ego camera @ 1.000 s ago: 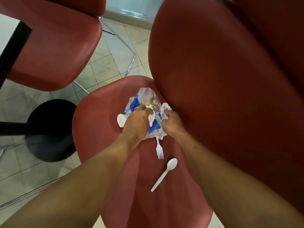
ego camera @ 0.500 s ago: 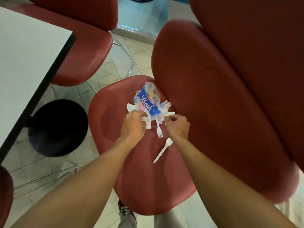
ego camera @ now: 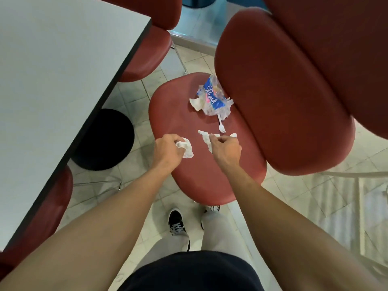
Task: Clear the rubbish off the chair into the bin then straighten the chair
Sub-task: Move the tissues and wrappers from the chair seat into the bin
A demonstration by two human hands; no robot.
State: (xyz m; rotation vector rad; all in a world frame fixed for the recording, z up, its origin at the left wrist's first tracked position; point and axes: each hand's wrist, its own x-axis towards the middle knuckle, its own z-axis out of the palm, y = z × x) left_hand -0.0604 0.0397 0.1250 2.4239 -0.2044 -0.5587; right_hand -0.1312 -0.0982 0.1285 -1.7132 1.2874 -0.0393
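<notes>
The red chair seat [ego camera: 189,185] carries a crumpled clear and blue plastic wrapper [ego camera: 212,98] near its backrest [ego camera: 283,91]. A white tissue scrap [ego camera: 195,103] lies at the wrapper's left edge, and a white plastic fork [ego camera: 221,126] pokes out below it. My left hand [ego camera: 168,150] grips a crumpled white tissue [ego camera: 186,149] above the seat's left side. My right hand [ego camera: 225,149] pinches a torn white tissue strip [ego camera: 206,141]. A small white piece [ego camera: 233,135] shows past its knuckles; I cannot tell what it is.
A grey table [ego camera: 52,80] with a dark edge fills the left, its round black base [ego camera: 105,139] on the tiled floor. More red chairs [ego camera: 151,51] stand behind and at the left. My shoes [ego camera: 176,222] are under the seat's near edge.
Both hands have drawn back from the wrapper toward the seat's near side, each with white tissue. The white spoon no longer lies on the seat. The view has risen.
</notes>
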